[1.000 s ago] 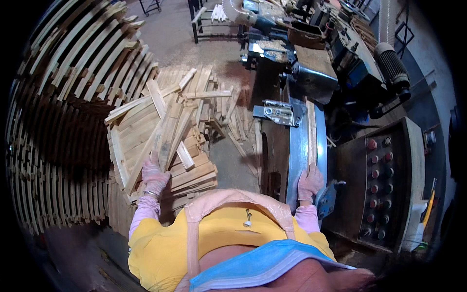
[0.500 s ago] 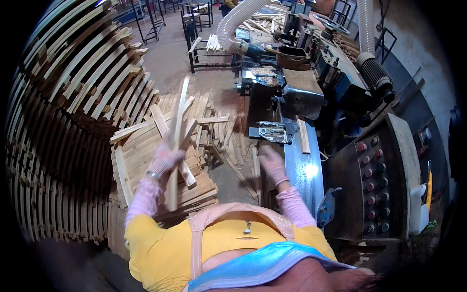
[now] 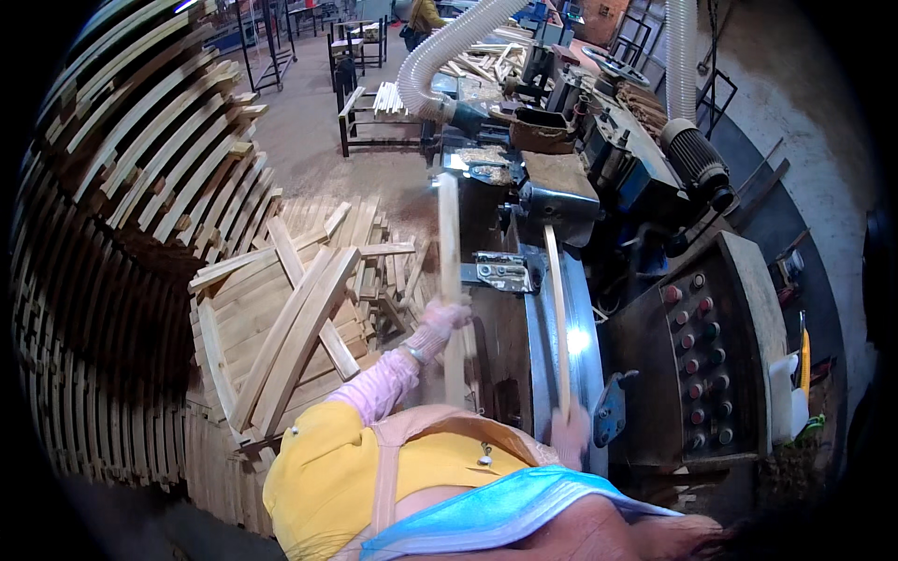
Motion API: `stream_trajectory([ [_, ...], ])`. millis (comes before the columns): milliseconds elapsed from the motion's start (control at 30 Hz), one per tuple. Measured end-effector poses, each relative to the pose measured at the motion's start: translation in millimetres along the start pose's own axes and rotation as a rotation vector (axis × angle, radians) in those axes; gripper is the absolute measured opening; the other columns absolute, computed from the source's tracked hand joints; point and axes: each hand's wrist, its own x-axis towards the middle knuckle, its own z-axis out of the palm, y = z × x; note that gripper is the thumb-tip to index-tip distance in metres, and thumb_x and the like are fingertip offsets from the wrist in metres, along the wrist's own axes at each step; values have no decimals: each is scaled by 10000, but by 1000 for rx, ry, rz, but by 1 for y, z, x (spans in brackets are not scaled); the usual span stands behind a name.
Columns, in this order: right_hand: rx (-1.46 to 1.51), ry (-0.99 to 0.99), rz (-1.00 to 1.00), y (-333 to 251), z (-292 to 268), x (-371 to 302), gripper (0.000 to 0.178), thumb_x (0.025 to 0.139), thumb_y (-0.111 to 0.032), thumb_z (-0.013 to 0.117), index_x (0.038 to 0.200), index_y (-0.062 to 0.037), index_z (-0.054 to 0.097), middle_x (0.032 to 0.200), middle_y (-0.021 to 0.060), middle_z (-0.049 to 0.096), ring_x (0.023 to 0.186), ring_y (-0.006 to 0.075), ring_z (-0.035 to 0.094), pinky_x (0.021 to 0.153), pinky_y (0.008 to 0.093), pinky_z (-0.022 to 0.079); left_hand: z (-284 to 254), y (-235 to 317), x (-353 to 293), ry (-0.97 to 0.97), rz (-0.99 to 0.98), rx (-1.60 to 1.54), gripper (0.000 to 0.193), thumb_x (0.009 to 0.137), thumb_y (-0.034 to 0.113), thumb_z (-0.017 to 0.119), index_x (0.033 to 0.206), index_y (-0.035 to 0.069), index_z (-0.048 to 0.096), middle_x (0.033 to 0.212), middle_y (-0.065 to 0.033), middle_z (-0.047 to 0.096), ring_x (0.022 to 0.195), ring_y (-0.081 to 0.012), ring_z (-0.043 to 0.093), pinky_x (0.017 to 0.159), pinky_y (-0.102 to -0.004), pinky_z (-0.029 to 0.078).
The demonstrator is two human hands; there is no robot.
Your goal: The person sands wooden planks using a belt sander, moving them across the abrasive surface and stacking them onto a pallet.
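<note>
My left hand (image 3: 445, 318) is closed round a wooden strip (image 3: 449, 224), held lengthwise beside the machine. Blurred by motion, my right hand (image 3: 569, 436) grips the near end of another, thinner wooden strip (image 3: 557, 313). That strip lies along the shiny metal bed (image 3: 584, 363), its far end reaching the hooded cutter housing (image 3: 559, 192) of the woodworking machine. Left of my hands, several loose strips (image 3: 304, 341) lie crossed on a stack of boards (image 3: 238, 327).
Curved wooden pieces (image 3: 122, 346) are piled high at the left. A metal guide block (image 3: 505, 271) sits beside the bed. To the right stands a control panel (image 3: 697, 365) with several buttons. A ribbed hose (image 3: 421, 65) arches above the machine; a person (image 3: 426, 17) is far behind.
My left hand has swung right from the pile to beside the machine with a strip. My right hand has drawn back toward me and now grips the strip on the bed.
</note>
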Motion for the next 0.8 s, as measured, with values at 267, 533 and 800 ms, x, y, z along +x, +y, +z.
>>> stream_trajectory([
  [267, -120, 248, 70, 21, 49, 17, 410, 904, -194, 668, 1311, -140, 667, 1016, 165, 689, 965, 388, 638, 810, 533, 520, -50, -2, -6, 250, 81, 102, 299, 801, 34, 677, 1089, 5, 603, 815, -39, 673, 717, -184, 655, 617, -324, 540],
  [533, 315, 115, -132, -101, 84, 238, 415, 947, -332, 642, 1221, -26, 699, 1111, 157, 737, 1028, 327, 694, 913, 435, 534, -31, 34, 15, 323, 237, -59, 326, 906, 156, 699, 1194, 16, 638, 818, -2, 635, 691, -103, 573, 618, -294, 491],
  [800, 984, -820, -282, -206, 32, 102, 377, 958, -208, 657, 1274, -1, 663, 1044, 22, 686, 939, 125, 617, 836, 278, 509, -31, 65, -28, 104, 493, 972, 559, 931, 381, 709, 1347, 16, 629, 1214, -177, 719, 1141, -352, 670, 1020, -427, 521],
])
